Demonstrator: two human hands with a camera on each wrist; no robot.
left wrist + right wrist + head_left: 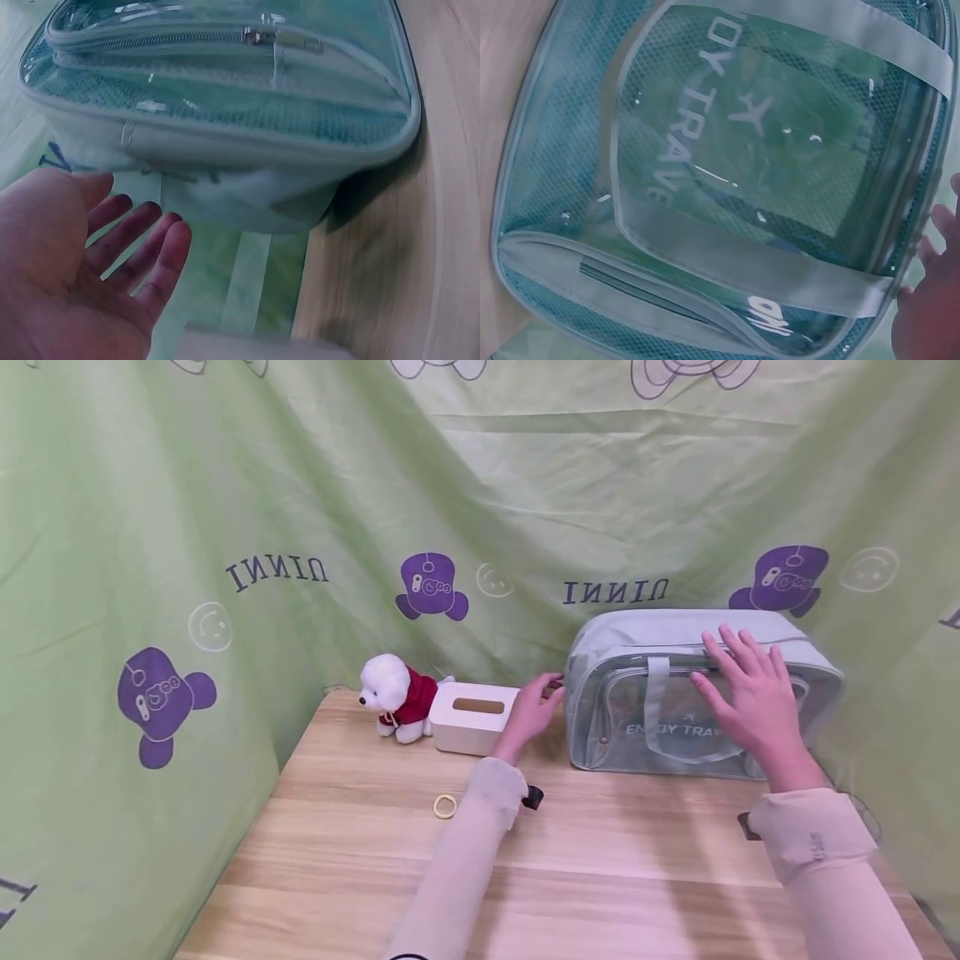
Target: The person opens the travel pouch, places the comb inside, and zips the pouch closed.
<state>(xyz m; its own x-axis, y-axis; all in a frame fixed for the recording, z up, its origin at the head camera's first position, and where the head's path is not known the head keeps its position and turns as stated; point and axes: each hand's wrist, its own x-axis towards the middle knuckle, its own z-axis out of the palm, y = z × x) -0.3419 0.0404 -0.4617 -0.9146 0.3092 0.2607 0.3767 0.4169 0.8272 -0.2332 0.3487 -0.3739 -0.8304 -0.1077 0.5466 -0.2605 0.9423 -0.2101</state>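
Observation:
A pale green travel bag (611, 693) with a clear mesh front, a strap handle and white lettering stands upright at the back right of the table. My left hand (531, 714) is at the bag's left end, fingers relaxed and holding nothing; in the left wrist view the fingers (161, 259) lie close beside the bag's side panel. In front of the bag's upper right part, my right hand (757, 710) is spread with straight fingers. The right wrist view shows its fingertips (928, 251) right at the bag's top edge, with the handle (780, 274) below.
Left of the bag stands a white tissue box (465, 739) with a slot on top, partly behind my left hand. Beside it sits a white plush dog (386, 685) in a red hoodie. A yellow ring (445, 807) lies nearer on the wooden table (360, 860). Green curtain (337, 485) hangs behind.

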